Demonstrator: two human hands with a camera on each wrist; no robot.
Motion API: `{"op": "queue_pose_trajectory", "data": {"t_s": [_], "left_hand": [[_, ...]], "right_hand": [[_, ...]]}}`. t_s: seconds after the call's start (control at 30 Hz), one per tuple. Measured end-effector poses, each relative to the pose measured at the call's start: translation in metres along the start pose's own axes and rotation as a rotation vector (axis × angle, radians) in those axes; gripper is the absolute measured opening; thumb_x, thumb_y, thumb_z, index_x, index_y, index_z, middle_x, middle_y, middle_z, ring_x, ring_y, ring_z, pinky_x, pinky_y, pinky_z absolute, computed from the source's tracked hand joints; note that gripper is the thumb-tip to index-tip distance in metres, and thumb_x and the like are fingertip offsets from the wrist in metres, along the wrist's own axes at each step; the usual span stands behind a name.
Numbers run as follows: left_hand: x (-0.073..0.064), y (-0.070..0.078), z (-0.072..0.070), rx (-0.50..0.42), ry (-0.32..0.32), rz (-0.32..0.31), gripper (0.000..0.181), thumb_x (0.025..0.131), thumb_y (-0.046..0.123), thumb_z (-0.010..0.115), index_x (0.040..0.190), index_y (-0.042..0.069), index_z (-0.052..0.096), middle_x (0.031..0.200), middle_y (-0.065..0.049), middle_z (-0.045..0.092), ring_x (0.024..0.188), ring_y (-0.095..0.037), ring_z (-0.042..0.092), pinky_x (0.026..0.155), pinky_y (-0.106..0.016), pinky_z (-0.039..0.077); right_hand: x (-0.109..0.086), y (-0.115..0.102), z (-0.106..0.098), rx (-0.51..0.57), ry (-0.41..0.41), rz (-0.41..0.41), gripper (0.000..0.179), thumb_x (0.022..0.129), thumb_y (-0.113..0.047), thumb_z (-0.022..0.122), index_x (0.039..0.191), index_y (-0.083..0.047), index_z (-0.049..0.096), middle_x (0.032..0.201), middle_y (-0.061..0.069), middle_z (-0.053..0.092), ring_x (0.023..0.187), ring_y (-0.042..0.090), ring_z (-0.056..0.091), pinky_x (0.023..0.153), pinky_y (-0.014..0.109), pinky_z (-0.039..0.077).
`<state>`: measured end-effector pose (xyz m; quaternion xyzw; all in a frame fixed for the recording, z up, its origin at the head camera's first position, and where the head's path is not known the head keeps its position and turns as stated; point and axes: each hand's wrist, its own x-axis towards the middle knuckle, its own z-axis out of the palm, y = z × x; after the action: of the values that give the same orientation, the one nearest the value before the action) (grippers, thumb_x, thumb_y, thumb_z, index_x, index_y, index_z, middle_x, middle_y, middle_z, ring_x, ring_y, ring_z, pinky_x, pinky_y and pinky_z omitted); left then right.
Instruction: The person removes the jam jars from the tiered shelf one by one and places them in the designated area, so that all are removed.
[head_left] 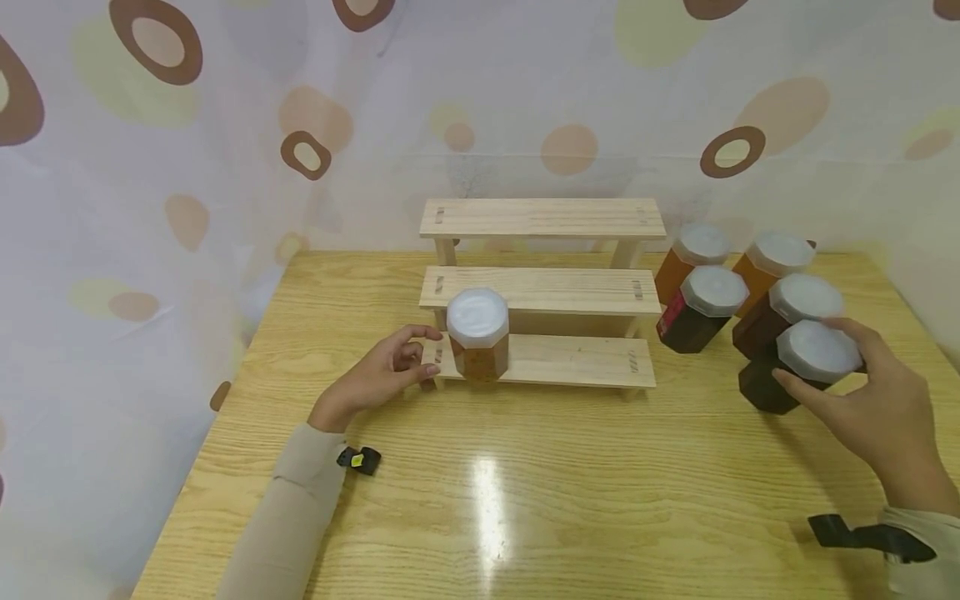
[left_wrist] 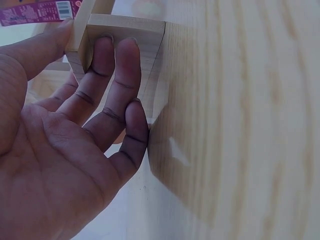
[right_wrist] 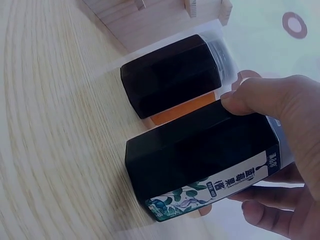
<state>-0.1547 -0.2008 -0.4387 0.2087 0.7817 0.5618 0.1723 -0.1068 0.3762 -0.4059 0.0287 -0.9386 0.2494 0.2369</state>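
My left hand (head_left: 382, 371) holds the left end of the stepped wooden rack (head_left: 570, 362), at its lowest tier. In the left wrist view, the thumb is at the plank's edge and the other fingers bend in beneath it beside the leg. An amber jar (head_left: 480, 354) with a white lid stands near the left end of that tier. At the right, my right hand (head_left: 873, 396) grips a dark octagonal jar (right_wrist: 200, 155) around its white-lidded top, thumb on the near side. A printed label (right_wrist: 215, 187) with leaves runs along its side.
Behind the held jar stand another dark jar (right_wrist: 170, 75), a brown jar (head_left: 761, 329) and two orange jars, one of them (head_left: 750, 275) at the back. The upper tiers (head_left: 540, 218) rise toward the patterned curtain (head_left: 510, 100). The wooden table (head_left: 600, 492) stretches in front.
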Motion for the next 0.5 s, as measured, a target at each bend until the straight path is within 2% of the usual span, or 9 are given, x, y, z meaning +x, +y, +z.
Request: {"op": "queue_pose_trajectory", "data": {"t_s": [0.1,0.13,0.2,0.23,0.3,0.33,0.5], "left_hand": [[-0.0002,0.0006,-0.0003,-0.001,0.001,0.004,0.046,0.104,0.005,0.062,0.146,0.003,0.043,0.087,-0.025,0.064,0.083,-0.038,0.068,0.066,-0.031,0.046],[-0.0001,0.0007,-0.0003,-0.003,0.001,0.005,0.046,0.104,0.005,0.062,0.146,0.002,0.043,0.087,-0.025,0.064,0.083,-0.038,0.068,0.066,-0.031,0.046],[-0.0001,0.0009,0.0,-0.005,-0.001,0.004,0.045,0.104,0.004,0.062,0.146,0.002,0.043,0.086,-0.026,0.064,0.083,-0.038,0.067,0.065,-0.03,0.046],[-0.0001,0.001,0.0002,-0.007,-0.002,0.004,0.045,0.104,0.004,0.062,0.146,0.002,0.043,0.087,-0.026,0.064,0.083,-0.038,0.067,0.065,-0.03,0.045],[-0.0002,0.0011,0.0005,-0.009,-0.003,0.0,0.045,0.104,0.004,0.062,0.146,0.002,0.043,0.087,-0.026,0.064,0.083,-0.038,0.067,0.065,-0.029,0.045],[-0.0003,0.0013,0.0006,-0.008,-0.003,-0.002,0.045,0.104,0.004,0.062,0.146,0.002,0.043,0.087,-0.026,0.064,0.083,-0.038,0.067,0.065,-0.028,0.045],[-0.0007,0.0021,0.0007,0.004,0.003,-0.007,0.045,0.104,0.004,0.062,0.145,0.003,0.044,0.088,-0.025,0.065,0.083,-0.037,0.068,0.064,-0.028,0.045]], "right_hand": [[0.0001,0.0015,-0.0007,0.01,-0.006,0.0,0.085,0.068,-0.01,0.095,0.142,0.001,0.054,0.115,0.035,0.063,0.085,-0.026,0.029,0.058,0.007,0.027],[0.0002,0.0019,-0.0009,0.01,-0.012,0.0,0.085,0.069,-0.009,0.094,0.143,0.002,0.054,0.116,0.035,0.062,0.084,-0.021,0.036,0.057,0.007,0.028],[0.0001,0.0031,-0.0016,0.018,-0.03,0.003,0.086,0.071,-0.009,0.094,0.145,0.002,0.051,0.119,0.037,0.06,0.083,-0.002,0.054,0.057,0.007,0.027],[-0.0001,0.0039,-0.0018,0.027,-0.042,0.006,0.087,0.072,-0.009,0.093,0.146,0.003,0.049,0.12,0.039,0.059,0.083,0.012,0.06,0.056,0.008,0.027],[-0.0005,0.0057,-0.0022,0.04,-0.056,0.001,0.088,0.073,-0.007,0.093,0.147,0.003,0.047,0.123,0.04,0.057,0.083,0.039,0.06,0.058,0.007,0.027],[-0.0008,0.0066,-0.0024,0.044,-0.064,-0.003,0.088,0.073,-0.007,0.092,0.148,0.002,0.046,0.124,0.04,0.057,0.084,0.044,0.057,0.059,0.006,0.027],[-0.0014,0.0103,-0.0052,0.086,-0.095,-0.043,0.091,0.072,-0.001,0.091,0.151,-0.001,0.044,0.132,0.04,0.053,0.092,0.049,0.057,0.068,0.003,0.025]]}}
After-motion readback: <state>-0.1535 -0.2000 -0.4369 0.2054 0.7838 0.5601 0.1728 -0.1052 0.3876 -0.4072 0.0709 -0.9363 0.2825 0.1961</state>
